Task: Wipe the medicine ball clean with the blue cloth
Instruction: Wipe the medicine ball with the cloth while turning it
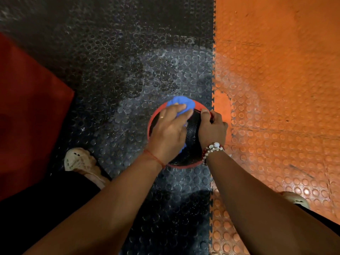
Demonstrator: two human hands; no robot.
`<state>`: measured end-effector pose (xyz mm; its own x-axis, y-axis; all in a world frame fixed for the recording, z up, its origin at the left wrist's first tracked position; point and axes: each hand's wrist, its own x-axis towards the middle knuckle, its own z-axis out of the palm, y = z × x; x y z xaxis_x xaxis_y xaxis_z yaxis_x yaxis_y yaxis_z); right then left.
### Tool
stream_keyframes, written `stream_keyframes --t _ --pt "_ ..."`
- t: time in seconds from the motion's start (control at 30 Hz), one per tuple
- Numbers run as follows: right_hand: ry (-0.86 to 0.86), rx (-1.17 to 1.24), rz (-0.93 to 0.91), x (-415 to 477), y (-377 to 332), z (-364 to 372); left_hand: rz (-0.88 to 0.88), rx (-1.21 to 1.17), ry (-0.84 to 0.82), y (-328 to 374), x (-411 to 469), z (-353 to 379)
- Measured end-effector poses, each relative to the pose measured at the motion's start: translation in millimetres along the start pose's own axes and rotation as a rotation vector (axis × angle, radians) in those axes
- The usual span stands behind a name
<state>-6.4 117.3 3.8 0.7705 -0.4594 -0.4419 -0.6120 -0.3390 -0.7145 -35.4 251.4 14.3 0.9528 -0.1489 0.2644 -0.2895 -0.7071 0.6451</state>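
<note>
Two bare hands work on a medicine ball [192,137] seen from directly above, as the person bends over it. The ball is black and glossy with a red band around its edge, and it sits on the floor on a black floor mat [128,80] covered in raised round studs, just beside the toothed seam where that mat locks into an orange floor mat [276,89] of the same pattern. The left hand [169,129] lies on top of the ball with a bunched blue cloth [179,103] under it; its grip is closed on the cloth, fingers and thumb curved over the wad, and folds of blue show past the fingertips and below the palm. The right hand [211,129] holds the ball's right side, its grip wrapped around the curve with the thumb laid across the top edge; the other fingers are hidden behind the ball. The left hand wears a ring [161,117] and a red thread [154,158] at the wrist. The right wrist carries bead bracelets [213,150] in white and dark red. A pale shoe [79,159] stands on the black mat at lower left. A red pad [27,107] fills the left edge.
</note>
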Motion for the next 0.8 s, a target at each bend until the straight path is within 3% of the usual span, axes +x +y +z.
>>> stream_keyframes --t 0.07,0.23,0.3,0.37,0.5,0.6,0.67,0.77,0.8 --pt "0.0 0.011 -0.003 -2 1 -1 -0.005 0.025 -0.044 -7 10 -1" --pt "0.021 0.011 0.022 -1 -7 1 -0.511 -0.122 0.109 -25 27 -5" --pt "0.026 0.011 0.032 0 -7 1 -0.58 -0.107 0.155 -19 22 -5" --pt "0.028 0.014 0.046 0 -7 1 -0.494 -0.049 0.16 -5 7 -2" --pt "0.041 0.035 0.068 3 -6 0 -0.092 0.036 0.062 15 -13 5" --pt "0.035 0.068 0.081 3 -3 -2 -0.01 0.045 0.008 0 1 3" --pt "0.037 0.086 0.094 3 -4 -3 -0.163 -0.008 0.031 -13 13 1" --pt "0.045 0.105 0.128 4 -7 -3 -0.577 -0.163 0.165 -29 18 -3" --pt "0.046 0.103 0.132 4 -7 -4 -0.639 -0.167 0.184 -29 13 -3"
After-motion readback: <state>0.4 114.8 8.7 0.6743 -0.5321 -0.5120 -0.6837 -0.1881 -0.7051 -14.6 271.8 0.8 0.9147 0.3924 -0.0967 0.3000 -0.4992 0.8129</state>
